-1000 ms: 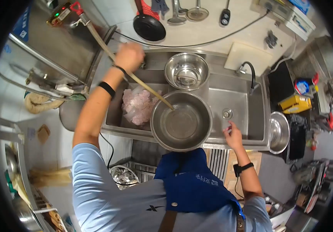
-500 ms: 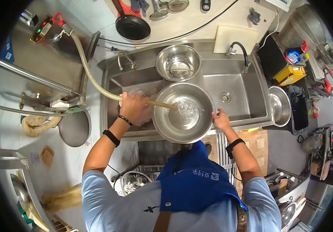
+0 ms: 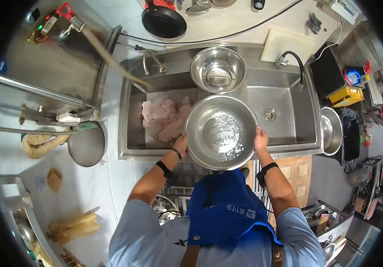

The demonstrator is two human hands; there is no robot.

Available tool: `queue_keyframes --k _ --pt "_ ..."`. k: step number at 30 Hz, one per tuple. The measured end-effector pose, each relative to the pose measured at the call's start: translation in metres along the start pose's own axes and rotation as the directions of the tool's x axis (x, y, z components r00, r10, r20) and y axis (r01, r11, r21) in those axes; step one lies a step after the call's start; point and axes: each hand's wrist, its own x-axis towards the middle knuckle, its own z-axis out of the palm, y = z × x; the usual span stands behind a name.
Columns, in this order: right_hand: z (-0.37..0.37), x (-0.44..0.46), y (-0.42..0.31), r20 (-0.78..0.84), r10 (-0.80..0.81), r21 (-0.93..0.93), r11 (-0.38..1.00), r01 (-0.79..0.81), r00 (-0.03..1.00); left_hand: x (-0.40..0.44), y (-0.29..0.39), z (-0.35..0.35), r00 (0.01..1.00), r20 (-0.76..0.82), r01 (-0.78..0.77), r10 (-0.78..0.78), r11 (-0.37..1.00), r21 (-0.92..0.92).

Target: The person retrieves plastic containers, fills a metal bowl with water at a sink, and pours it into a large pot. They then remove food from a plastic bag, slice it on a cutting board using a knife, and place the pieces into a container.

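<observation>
A large metal basin with clear water in it is between my hands at the front of the sink. My left hand grips its left rim, and my right hand grips its right rim; the fingers under the rim are partly hidden. Behind it, a second, smaller steel bowl stands on the divider. Pale pink pieces that look like raw meat lie in the left sink basin. The end of a ribbed hose hangs over that basin, apart from my hands.
The right sink basin has a drain and a black faucet over it. A white cutting board leans behind. Another metal bowl stands beyond the sink's right edge. A black frying pan lies at the back.
My left hand has let go of the hose and taken the basin's left rim. The hose has swung back to the left, and its stream no longer enters the basin.
</observation>
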Motion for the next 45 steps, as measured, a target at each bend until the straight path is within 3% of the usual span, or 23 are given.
queue_keyframes --k 2,5,8,11,14,15,18,19,20,21,22,23,24,26,30,34,37,40,45 --pt "-0.006 -0.010 -0.014 0.017 0.071 -0.028 0.997 -0.071 0.997 0.037 -0.029 -0.001 0.981 -0.084 -0.180 0.178 0.984 -0.019" --pt "-0.020 -0.029 -0.015 -0.071 0.125 0.224 0.969 -0.106 0.990 0.024 -0.022 0.009 0.956 -0.159 -0.260 0.248 0.964 -0.060" --pt "-0.063 -0.041 -0.012 0.086 0.280 0.499 0.818 -0.285 0.956 -0.010 -0.001 0.027 0.868 -0.025 -0.483 0.496 0.855 0.188" --pt "-0.131 -0.077 -0.075 0.302 0.254 0.672 0.627 -0.394 0.919 -0.074 0.026 0.073 0.864 0.063 -0.498 0.500 0.826 0.264" --pt "-0.210 -0.075 -0.080 0.223 0.171 0.693 0.664 -0.280 0.960 -0.140 0.043 0.141 0.893 0.139 -0.446 0.429 0.883 0.143" --pt "-0.241 -0.077 -0.088 0.194 0.153 0.711 0.658 -0.246 0.969 -0.137 0.033 0.164 0.832 0.178 -0.546 0.526 0.833 0.091" --pt "-0.345 -0.064 -0.089 0.118 0.047 0.603 0.790 -0.109 0.992 -0.184 0.030 0.251 0.827 0.297 -0.519 0.478 0.851 0.078" --pt "-0.381 -0.079 -0.122 0.094 0.051 0.643 0.760 -0.100 0.994 -0.191 0.021 0.271 0.806 0.280 -0.562 0.521 0.822 0.089" --pt "-0.410 -0.071 -0.116 0.040 -0.212 0.362 0.914 0.183 0.977 -0.193 0.009 0.293 0.780 0.297 -0.599 0.551 0.795 0.099" --pt "-0.452 -0.063 -0.103 0.026 -0.432 0.008 0.902 0.432 0.901 -0.191 -0.001 0.331 0.746 0.361 -0.630 0.559 0.769 0.110" --pt "-0.497 -0.067 -0.092 -0.035 -0.374 -0.002 0.927 0.374 0.927 -0.227 -0.002 0.379 0.772 0.357 -0.578 0.526 0.814 0.051" --pt "-0.543 -0.070 -0.082 -0.096 -0.313 -0.004 0.949 0.314 0.945 -0.233 -0.011 0.413 0.732 0.432 -0.601 0.526 0.797 0.048" --pt "-0.579 -0.074 -0.080 -0.178 -0.026 0.432 0.896 0.102 0.984 -0.257 -0.020 0.457 0.710 0.480 -0.595 0.515 0.804 0.017" --pt "-0.652 -0.085 -0.086 -0.299 -0.005 0.533 0.829 0.171 0.954 -0.278 -0.034 0.534 0.629 0.598 -0.600 0.497 0.799 -0.033" --pt "-0.812 -0.080 -0.037 -0.472 0.124 0.493 0.858 0.144 0.873 -0.287 -0.070 0.702 0.560 0.763 -0.567 0.322 0.821 0.070" --pt "-0.962 -0.078 0.022 -0.601 0.201 0.530 0.825 0.197 0.774 -0.310 -0.139 0.883 0.589 0.776 -0.541 0.223 0.823 0.174" --pt "-1.069 -0.077 0.066 -0.725 0.237 0.442 0.880 0.173 0.647 -0.318 -0.190 1.021 0.459 0.884 -0.556 0.090 0.805 0.207" --pt "-1.168 -0.079 0.089 -0.766 0.299 0.543 0.775 0.323 0.570 -0.336 -0.242 1.160 0.328 0.943 -0.612 -0.060 0.747 0.260" --pt "-1.342 -0.082 0.138 -0.817 0.365 0.548 0.731 0.407 0.446 -0.400 -0.321 1.389 0.106 0.946 -0.681 -0.307 0.671 0.294"
